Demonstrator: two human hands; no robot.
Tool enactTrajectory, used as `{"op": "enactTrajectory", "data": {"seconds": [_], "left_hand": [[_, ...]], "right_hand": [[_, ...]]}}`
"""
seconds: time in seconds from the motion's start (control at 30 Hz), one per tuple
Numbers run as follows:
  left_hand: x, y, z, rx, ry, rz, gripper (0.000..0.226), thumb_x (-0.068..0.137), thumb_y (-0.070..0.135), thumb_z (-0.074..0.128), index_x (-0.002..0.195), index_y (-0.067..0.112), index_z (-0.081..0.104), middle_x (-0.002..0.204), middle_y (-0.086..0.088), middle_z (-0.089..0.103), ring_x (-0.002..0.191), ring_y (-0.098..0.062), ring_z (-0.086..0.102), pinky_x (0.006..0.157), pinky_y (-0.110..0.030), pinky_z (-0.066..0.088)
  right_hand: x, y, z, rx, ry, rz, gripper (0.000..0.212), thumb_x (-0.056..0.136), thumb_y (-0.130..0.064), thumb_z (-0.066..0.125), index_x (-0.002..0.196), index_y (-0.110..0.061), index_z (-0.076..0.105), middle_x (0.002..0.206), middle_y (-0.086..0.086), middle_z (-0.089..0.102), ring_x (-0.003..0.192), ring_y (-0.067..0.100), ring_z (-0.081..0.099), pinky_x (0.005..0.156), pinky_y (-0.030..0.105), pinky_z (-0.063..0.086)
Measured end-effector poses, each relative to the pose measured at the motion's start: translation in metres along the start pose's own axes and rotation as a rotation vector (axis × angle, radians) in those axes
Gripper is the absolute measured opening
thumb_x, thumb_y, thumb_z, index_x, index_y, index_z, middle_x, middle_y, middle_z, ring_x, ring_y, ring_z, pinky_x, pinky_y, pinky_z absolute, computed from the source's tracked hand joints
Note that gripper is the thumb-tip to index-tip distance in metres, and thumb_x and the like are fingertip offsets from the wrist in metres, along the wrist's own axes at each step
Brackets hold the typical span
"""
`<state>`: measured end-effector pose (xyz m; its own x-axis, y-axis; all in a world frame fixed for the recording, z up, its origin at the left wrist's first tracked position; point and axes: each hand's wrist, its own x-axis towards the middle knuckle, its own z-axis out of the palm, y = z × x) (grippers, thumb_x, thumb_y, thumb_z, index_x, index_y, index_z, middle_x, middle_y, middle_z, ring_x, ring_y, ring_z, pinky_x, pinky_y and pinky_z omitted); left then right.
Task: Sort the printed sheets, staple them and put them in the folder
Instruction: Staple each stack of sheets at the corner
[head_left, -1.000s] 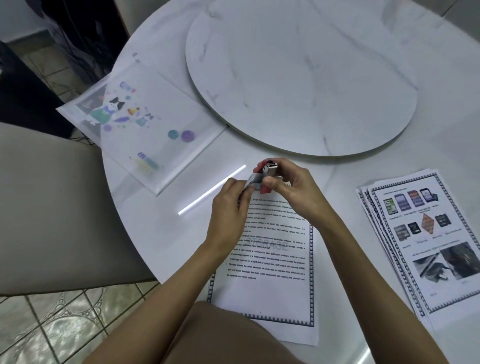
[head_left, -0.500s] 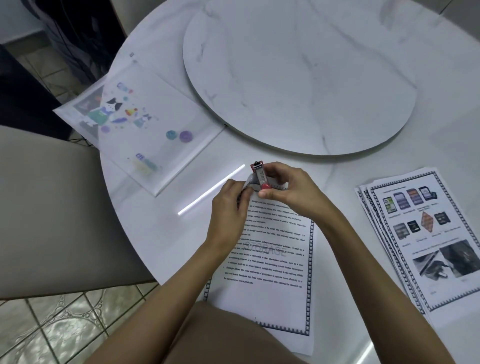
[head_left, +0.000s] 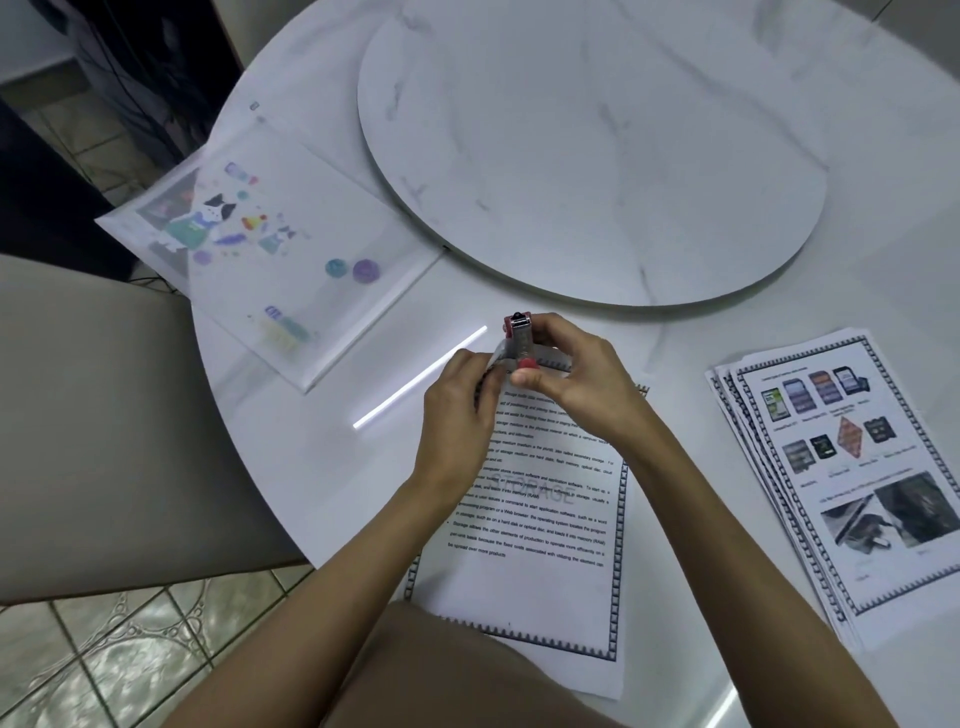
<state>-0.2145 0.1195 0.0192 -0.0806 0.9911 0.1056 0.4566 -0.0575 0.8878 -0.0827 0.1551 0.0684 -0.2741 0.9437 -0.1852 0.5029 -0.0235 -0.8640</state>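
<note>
A small red and silver stapler is pinched in my right hand at the top left corner of the text sheets, which lie in front of me with a patterned border. My left hand grips that same corner of the sheets beside the stapler. The corner itself is hidden by my fingers. A second stack of printed sheets with pictures lies fanned at the right. The translucent folder with cartoon prints rests at the left, partly over the table's edge.
The white marble table carries a raised round turntable behind my hands. A beige chair stands close at the left, with tiled floor below it. A bright light streak reflects on the tabletop left of my hands.
The stapler has turned in my right hand from tilted to more upright over the sheet corner. Both hands stay at the same corner.
</note>
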Motion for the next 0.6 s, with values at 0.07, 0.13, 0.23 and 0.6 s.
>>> {"op": "enactTrajectory", "data": {"seconds": [0.07,0.13,0.23,0.6], "left_hand": [[0.0,0.0,0.001,-0.01,-0.003,0.003,0.015,0.094,0.012,0.05,0.088,0.009,0.063,0.074,0.016,0.044,0.072,0.006,0.047,0.065,-0.008,0.036],[0.0,-0.001,0.001,-0.015,-0.009,-0.013,0.014,0.094,0.012,0.05,0.086,0.011,0.062,0.074,0.016,0.044,0.072,0.006,0.047,0.065,-0.007,0.035],[-0.002,-0.002,0.003,0.002,0.01,-0.044,0.02,0.094,0.011,0.05,0.075,0.02,0.048,0.07,0.014,0.042,0.069,0.008,0.046,0.061,-0.005,0.032],[-0.022,-0.014,-0.002,-0.059,-0.042,-0.157,0.032,0.095,0.024,0.048,0.067,0.035,0.038,0.06,0.013,0.04,0.057,0.008,0.045,0.055,-0.007,0.034]], "right_hand": [[0.0,-0.001,0.001,0.011,0.008,-0.009,0.043,0.076,-0.011,0.072,0.116,-0.016,0.059,0.104,-0.009,0.064,0.104,0.002,0.056,0.086,-0.003,0.034],[0.001,-0.001,0.003,0.009,0.006,-0.01,0.041,0.075,-0.011,0.073,0.113,-0.017,0.059,0.102,-0.01,0.064,0.104,0.002,0.056,0.088,0.0,0.035],[0.002,0.003,0.008,0.013,0.013,0.013,0.04,0.074,-0.011,0.073,0.112,-0.017,0.06,0.104,-0.006,0.066,0.108,0.007,0.058,0.095,0.013,0.039],[0.005,0.016,0.016,0.098,0.09,0.059,0.033,0.076,-0.007,0.071,0.101,-0.025,0.059,0.092,-0.021,0.063,0.085,-0.019,0.057,0.076,-0.004,0.037]]}}
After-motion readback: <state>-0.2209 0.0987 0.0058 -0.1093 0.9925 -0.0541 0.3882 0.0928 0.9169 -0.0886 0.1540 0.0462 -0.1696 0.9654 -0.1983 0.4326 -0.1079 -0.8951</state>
